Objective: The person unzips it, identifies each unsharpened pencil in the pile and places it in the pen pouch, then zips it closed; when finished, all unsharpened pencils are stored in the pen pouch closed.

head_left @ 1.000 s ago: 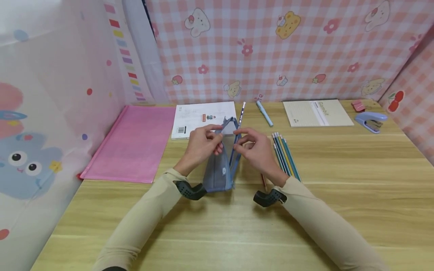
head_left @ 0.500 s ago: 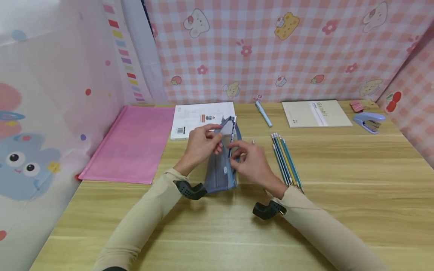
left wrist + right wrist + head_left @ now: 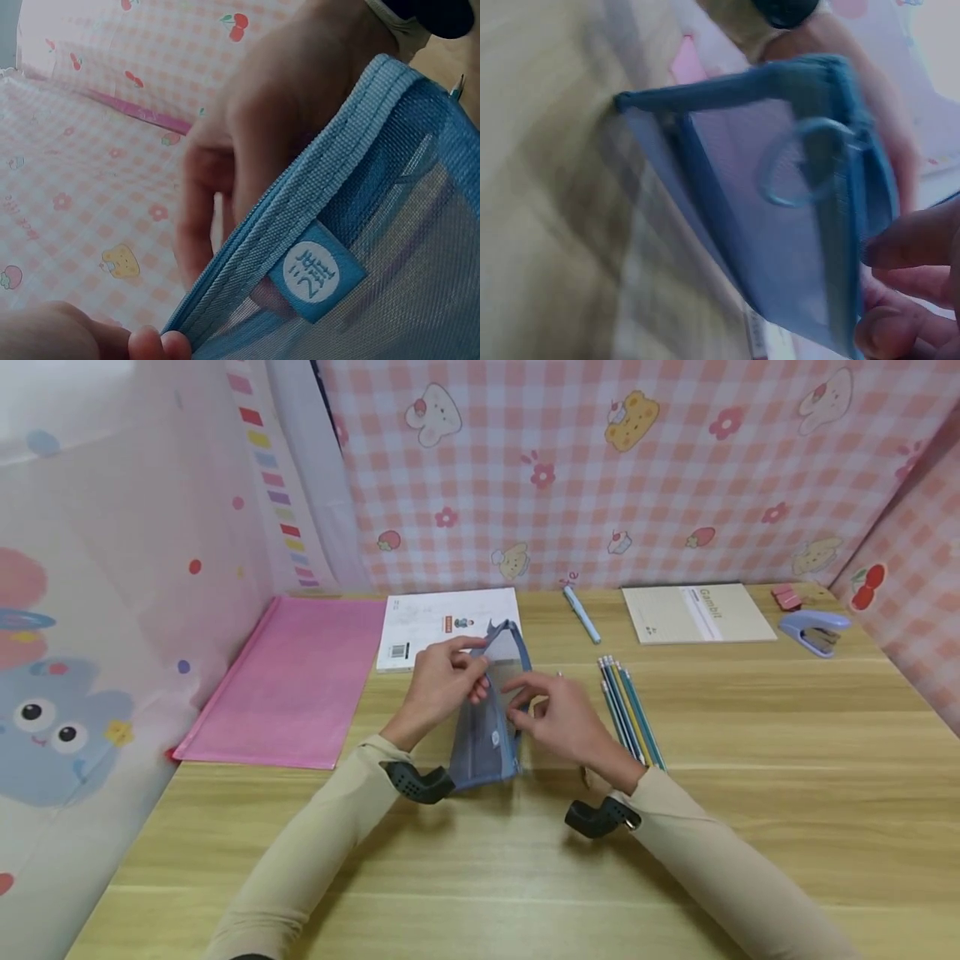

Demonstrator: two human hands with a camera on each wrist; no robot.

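A blue mesh pencil pouch [image 3: 480,747] stands tilted up with its zipper opening at the top. My left hand [image 3: 444,683] pinches the left rim of that opening; its fingertips [image 3: 169,343] show at the zipper edge in the left wrist view. At the opposite rim is my right hand [image 3: 561,714], its index finger and thumb loosely bent and apart over the opening. The right fingertips [image 3: 889,334] lie right at the pouch edge in the right wrist view. A round cloth label [image 3: 311,268] shows on the mesh. Faint long shapes appear through it.
Several pencils [image 3: 632,710] lie bundled right of the pouch, with another pencil [image 3: 586,777] partly under my right wrist. Behind are a white book [image 3: 446,610], a light-blue pen [image 3: 582,614], a notepad [image 3: 667,618], a pink clip [image 3: 786,597] and a stapler [image 3: 813,633]. A pink folder [image 3: 288,685] lies left.
The patterned pencil in my right hand has gone down into the pouch and no longer sticks out of it. The right hand has moved lower over the opening; the left keeps its grip.
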